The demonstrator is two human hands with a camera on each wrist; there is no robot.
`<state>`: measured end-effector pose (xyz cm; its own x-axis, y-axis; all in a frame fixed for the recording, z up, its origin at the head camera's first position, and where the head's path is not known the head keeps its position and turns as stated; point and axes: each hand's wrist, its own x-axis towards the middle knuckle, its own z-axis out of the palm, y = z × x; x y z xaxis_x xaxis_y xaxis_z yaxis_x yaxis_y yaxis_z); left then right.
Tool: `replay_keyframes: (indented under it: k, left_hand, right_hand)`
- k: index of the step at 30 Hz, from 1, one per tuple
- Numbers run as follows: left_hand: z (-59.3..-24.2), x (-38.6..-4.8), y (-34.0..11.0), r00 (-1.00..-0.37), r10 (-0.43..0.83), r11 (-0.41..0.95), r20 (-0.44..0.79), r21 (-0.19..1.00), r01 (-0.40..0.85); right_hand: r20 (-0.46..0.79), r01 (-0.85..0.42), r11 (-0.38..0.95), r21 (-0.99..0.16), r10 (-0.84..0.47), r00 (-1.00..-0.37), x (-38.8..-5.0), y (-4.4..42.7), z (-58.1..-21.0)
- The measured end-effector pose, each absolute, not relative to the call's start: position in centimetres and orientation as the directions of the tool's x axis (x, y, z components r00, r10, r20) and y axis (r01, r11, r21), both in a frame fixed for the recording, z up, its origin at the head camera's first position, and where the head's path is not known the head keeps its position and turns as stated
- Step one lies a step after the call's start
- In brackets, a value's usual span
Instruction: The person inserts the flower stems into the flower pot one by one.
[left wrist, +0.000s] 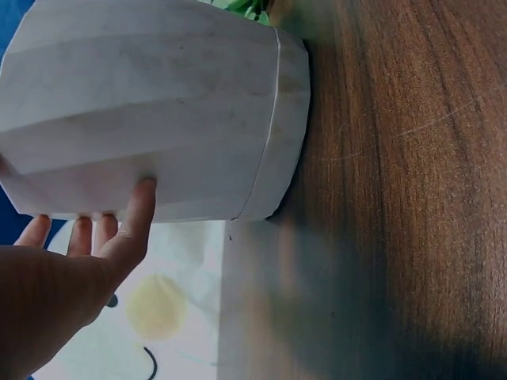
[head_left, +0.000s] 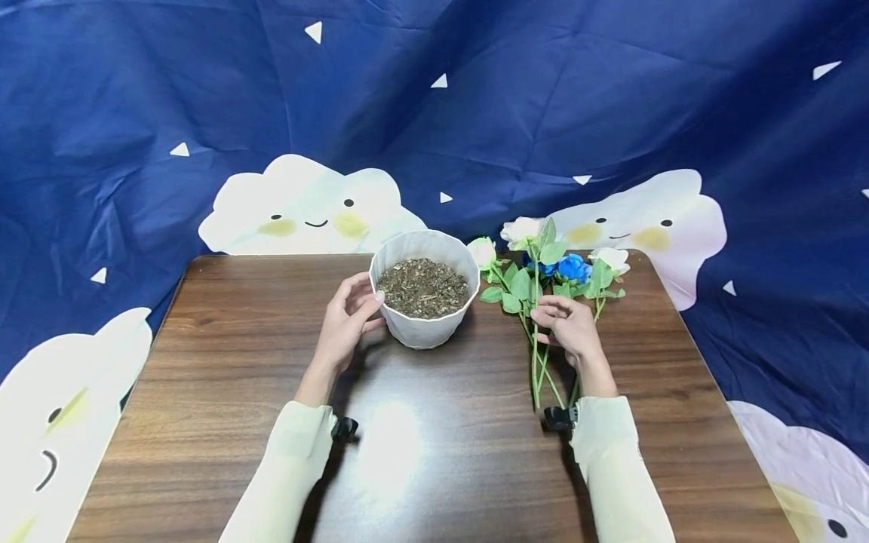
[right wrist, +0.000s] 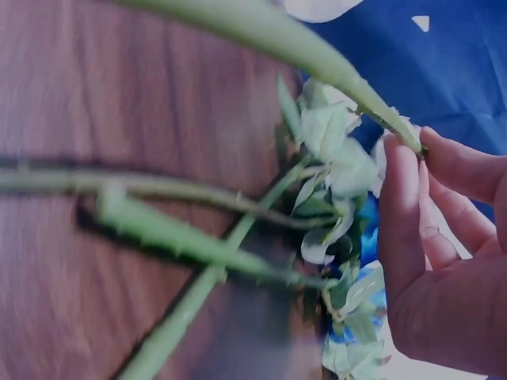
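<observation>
A white faceted pot (head_left: 424,329) (left wrist: 150,119) filled with dark soil (head_left: 424,288) stands near the table's back edge. My left hand (head_left: 346,317) (left wrist: 87,261) touches its left side, fingertips and thumb against the wall. To the right, my right hand (head_left: 570,328) (right wrist: 444,253) pinches a green stem (head_left: 535,354) (right wrist: 317,59) between thumb and finger; a white rose (head_left: 521,230) tops that stem. Beneath and beside it lie other stems (right wrist: 178,324), with white roses (head_left: 609,260), a blue rose (head_left: 573,268) and green leaves towards the back.
The brown wooden table (head_left: 237,362) carries a bright light reflection in front of the pot. Behind it hangs a dark blue cloth (head_left: 380,90) with smiling white clouds (head_left: 305,211) and small white triangles.
</observation>
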<state>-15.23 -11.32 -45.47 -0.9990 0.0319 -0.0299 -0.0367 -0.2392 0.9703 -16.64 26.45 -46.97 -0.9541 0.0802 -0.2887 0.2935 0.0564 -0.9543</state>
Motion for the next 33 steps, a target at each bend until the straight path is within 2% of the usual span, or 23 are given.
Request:
replay_keyframes:
  k: [7, 16, 22, 33]
  left_hand:
    - [-45.5, -15.3, -11.4, -0.999, 0.032, -0.244, -0.03, 0.969, -0.037]
    - [-45.5, -15.3, -11.3, -0.998, 0.044, -0.246, -0.041, 0.968, -0.05]
    - [-45.6, -15.3, -11.3, -0.997, 0.05, -0.251, -0.053, 0.966, -0.064]
    - [-45.7, -15.6, -11.5, -0.997, 0.054, -0.258, -0.046, 0.964, -0.058]
  right_hand:
    - [-0.286, 0.276, -0.099, -0.956, 0.103, -0.953, -16.5, 25.5, -45.8]
    - [-0.215, 0.15, -0.301, -0.942, 0.196, -0.957, -16.3, 23.9, -44.7]
    - [-0.153, 0.066, -0.375, -0.925, 0.207, -0.966, -16.6, 23.3, -44.2]
    - [-0.101, 0.009, -0.429, -0.903, 0.192, -0.976, -17.0, 22.1, -42.9]
